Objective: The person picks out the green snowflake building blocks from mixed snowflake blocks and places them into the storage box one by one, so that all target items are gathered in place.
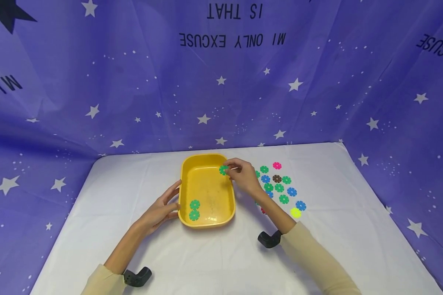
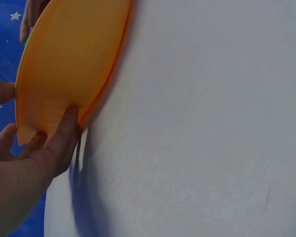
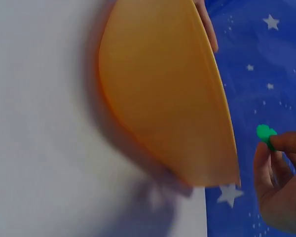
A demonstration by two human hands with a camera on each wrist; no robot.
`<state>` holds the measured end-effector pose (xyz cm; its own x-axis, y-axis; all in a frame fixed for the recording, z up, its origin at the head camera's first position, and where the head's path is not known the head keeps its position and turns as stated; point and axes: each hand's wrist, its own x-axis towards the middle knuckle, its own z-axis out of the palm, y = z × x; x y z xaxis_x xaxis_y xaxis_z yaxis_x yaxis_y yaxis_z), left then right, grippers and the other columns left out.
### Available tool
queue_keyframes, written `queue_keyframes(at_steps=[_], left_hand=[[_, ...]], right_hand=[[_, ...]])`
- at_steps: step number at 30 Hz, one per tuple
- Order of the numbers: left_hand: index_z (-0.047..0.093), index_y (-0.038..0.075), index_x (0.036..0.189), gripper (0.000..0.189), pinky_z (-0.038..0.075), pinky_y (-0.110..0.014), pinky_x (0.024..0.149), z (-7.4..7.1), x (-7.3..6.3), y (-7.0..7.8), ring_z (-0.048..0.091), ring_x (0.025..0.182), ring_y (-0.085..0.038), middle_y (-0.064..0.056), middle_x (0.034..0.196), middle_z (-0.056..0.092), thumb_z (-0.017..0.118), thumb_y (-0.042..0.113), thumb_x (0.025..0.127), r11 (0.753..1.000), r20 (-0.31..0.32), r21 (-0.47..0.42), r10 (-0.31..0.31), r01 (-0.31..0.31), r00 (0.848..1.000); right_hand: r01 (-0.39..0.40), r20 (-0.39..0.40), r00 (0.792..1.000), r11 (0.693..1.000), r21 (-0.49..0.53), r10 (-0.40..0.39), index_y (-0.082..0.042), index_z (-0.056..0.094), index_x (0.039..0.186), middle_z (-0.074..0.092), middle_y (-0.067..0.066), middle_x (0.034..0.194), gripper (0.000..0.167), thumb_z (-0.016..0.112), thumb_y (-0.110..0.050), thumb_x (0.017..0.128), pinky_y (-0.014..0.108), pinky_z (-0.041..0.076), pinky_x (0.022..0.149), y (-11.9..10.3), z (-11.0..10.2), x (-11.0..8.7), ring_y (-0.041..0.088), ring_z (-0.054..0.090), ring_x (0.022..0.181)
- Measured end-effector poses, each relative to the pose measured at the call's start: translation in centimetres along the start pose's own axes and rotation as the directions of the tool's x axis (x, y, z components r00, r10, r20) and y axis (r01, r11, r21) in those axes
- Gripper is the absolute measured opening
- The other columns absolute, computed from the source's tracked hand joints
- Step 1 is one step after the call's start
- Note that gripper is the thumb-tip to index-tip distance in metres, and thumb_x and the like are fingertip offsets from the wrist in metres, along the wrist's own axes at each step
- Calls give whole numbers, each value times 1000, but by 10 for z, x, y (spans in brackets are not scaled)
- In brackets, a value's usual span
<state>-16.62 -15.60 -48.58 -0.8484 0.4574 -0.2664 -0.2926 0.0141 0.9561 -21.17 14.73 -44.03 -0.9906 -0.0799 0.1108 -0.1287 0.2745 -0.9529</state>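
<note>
In the head view, my right hand [image 1: 243, 174] pinches a green notched plastic disc [image 1: 223, 170] over the far right corner of a yellow tray [image 1: 208, 225]. The right wrist view shows this green disc [image 3: 265, 134] between thumb and fingertips, apart from the tray wall [image 3: 163, 89]. Two more green discs [image 1: 194, 204] lie inside the tray at its near left. With fingers spread, my left hand [image 1: 160, 211] touches the tray's left side. In the left wrist view, fingertips [image 2: 69, 116] rest against the outer wall of the tray [image 2: 79, 54].
Right of the tray, several loose discs lie on the white cloth, among them a pink disc [image 1: 277, 165], a brown disc [image 1: 277, 178], a blue disc [image 1: 300, 205] and a yellow disc [image 1: 295, 212]. My right forearm partly covers some. A purple star-patterned curtain [image 1: 221, 102] stands behind.
</note>
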Motion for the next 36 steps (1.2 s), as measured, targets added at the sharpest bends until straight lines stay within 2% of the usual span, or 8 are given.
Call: queue_keyframes(at_steps=[4, 8, 12, 18, 21, 27, 31, 36], left_hand=[[15, 25, 162, 88, 51, -46, 99, 1, -1, 0, 40, 135, -43, -14, 166, 5, 55, -3, 89, 1000, -10, -9, -10, 10, 1000], [16, 26, 162, 88, 51, -45, 99, 2, -1, -1, 41, 134, -43, -13, 166, 5, 55, -3, 88, 1000, -23, -8, -19, 19, 1000], [16, 27, 162, 88, 51, -44, 98, 2, -2, 0, 40, 135, -43, -13, 166, 5, 55, -2, 89, 1000, -32, 1, -24, 24, 999], [15, 26, 162, 87, 51, -45, 99, 1, -2, 0, 40, 134, -44, -13, 166, 4, 54, -3, 89, 1000, -19, -9, -26, 26, 999], [14, 25, 162, 88, 50, -46, 99, 1, -1, 1, 40, 134, -44, -13, 166, 4, 53, -3, 89, 1000, -12, -14, -22, 22, 1000], [12, 25, 162, 89, 50, -47, 100, 0, -1, 0, 39, 135, -44, -14, 166, 3, 54, -3, 88, 1000, -2, -15, -15, 15, 1000], [12, 25, 162, 89, 49, -46, 100, 0, -1, 0, 38, 136, -45, -14, 166, 2, 54, -3, 89, 1000, 3, -9, -10, 10, 1000], [12, 25, 162, 87, 50, -45, 100, 0, 0, 1, 39, 135, -44, -14, 166, 3, 53, -3, 90, 1000, 9, -2, -3, 3, 1000]], right_hand=[[7, 64, 998, 1000, 28, -9, 0, 70, 111, 66, 12, 97, 20, 67, 2, 92, 41, 61, 75, 2, 18, 4, 42, 67, 90], [-24, 123, 992, 999, 34, 20, 1, 70, 111, 67, 12, 97, 20, 66, 4, 91, 42, 61, 77, 1, 36, 3, 40, 67, 90], [-37, 158, 987, 999, -6, 38, 0, 71, 110, 68, 10, 98, 20, 66, 3, 90, 43, 61, 76, -1, 51, 3, 39, 68, 88], [-5, 173, 984, 991, -131, 28, -7, 74, 103, 71, 5, 95, 16, 68, 0, 90, 26, 57, 65, 1, 70, 6, 23, 68, 81], [-47, 182, 980, 984, -170, 78, -10, 75, 101, 70, 2, 90, 16, 67, -1, 90, 21, 52, 57, 6, 77, 7, 15, 64, 73], [-134, 232, 955, 968, -214, 184, -10, 75, 101, 67, 1, 82, 20, 65, 1, 87, 21, 45, 53, 15, 88, 7, 15, 57, 64], [-145, 262, 941, 954, -263, 215, -8, 75, 101, 68, 1, 79, 23, 64, 3, 85, 21, 46, 53, 17, 92, 8, 14, 57, 64], [-123, 270, 940, 944, -305, 209, -7, 75, 102, 67, 1, 79, 23, 65, 4, 84, 21, 45, 55, 18, 93, 8, 14, 57, 67]])
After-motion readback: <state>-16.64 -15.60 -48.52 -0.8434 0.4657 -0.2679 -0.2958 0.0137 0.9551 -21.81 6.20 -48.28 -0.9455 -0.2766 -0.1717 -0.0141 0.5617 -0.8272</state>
